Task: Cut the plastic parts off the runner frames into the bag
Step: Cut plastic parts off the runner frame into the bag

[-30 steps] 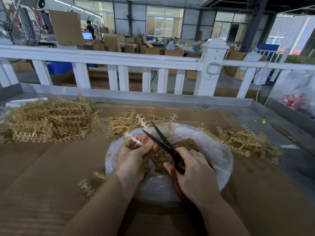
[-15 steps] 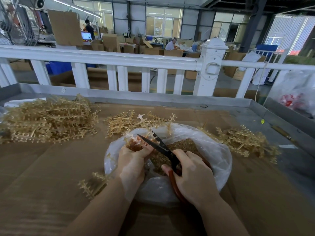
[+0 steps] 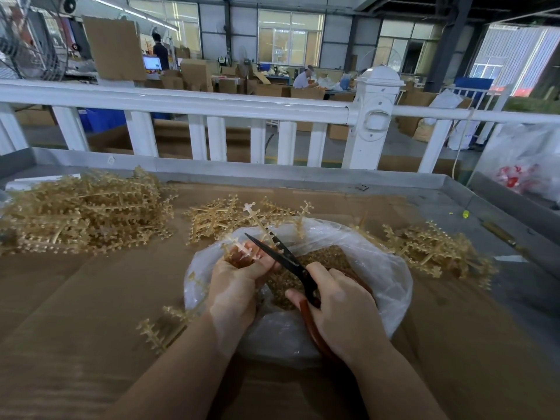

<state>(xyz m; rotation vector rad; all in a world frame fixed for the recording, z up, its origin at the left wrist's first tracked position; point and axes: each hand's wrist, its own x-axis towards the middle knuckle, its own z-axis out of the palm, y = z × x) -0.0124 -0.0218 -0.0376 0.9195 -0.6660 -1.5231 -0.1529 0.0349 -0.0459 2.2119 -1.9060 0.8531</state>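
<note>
Our left hand (image 3: 235,286) is gripping a pale amber plastic runner frame (image 3: 257,228) over the clear plastic bag (image 3: 385,268) near the brown cardboard surface's (image 3: 75,298) front edge, while our right hand (image 3: 345,307) is clasping black-bladed, red-handled scissors (image 3: 285,259).

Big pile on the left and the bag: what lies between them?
Head view: bare cardboard separates the pile from the bag; a smaller frame cluster sits further back.
</note>
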